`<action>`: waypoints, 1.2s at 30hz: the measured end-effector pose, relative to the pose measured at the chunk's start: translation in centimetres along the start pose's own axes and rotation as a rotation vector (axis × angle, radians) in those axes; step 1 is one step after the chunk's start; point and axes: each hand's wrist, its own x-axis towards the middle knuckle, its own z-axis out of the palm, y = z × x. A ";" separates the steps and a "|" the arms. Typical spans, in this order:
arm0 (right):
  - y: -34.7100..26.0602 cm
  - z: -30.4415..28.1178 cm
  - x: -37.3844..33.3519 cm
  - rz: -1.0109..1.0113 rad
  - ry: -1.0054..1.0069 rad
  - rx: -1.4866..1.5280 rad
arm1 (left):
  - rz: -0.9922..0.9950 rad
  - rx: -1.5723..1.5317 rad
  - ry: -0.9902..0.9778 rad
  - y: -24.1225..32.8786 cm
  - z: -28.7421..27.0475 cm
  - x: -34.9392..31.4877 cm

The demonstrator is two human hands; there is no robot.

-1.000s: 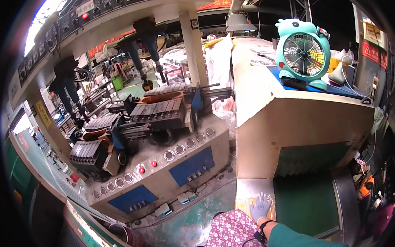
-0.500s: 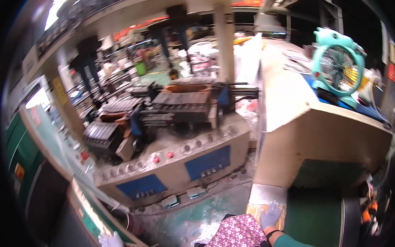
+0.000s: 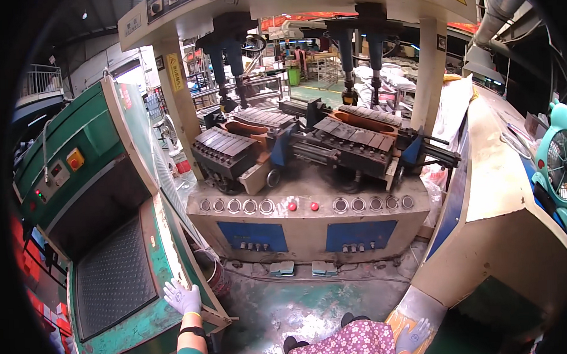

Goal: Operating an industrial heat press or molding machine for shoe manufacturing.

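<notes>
My left hand (image 3: 183, 297), in a pale glove, rests flat with fingers spread on the worn green rim of the conveyor machine (image 3: 152, 315) at my left. My right hand (image 3: 413, 336), also gloved, lies open on the metal corner of the beige machine (image 3: 504, 250) at my right. Neither hand holds anything. Straight ahead stands a beige press machine (image 3: 310, 226) with a row of round buttons, two of them red (image 3: 302, 206), and two dark clamp stations holding brown shoe soles (image 3: 363, 120). My patterned lap (image 3: 348, 343) shows at the bottom.
Two foot pedals (image 3: 302, 268) lie on the wet green floor before the press. A dark mesh belt (image 3: 115, 276) runs into the green tunnel at left. A teal fan (image 3: 561, 161) stands on the right machine. A bucket (image 3: 212, 274) sits by the conveyor corner.
The view has swung left, so the press is centred and the fan is at the right rim. My left hand has come up onto the green conveyor rim.
</notes>
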 end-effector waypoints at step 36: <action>2.2 12.8 3.5 0.312 0.115 0.257 | 0.007 0.006 0.005 -0.4 0.6 0.4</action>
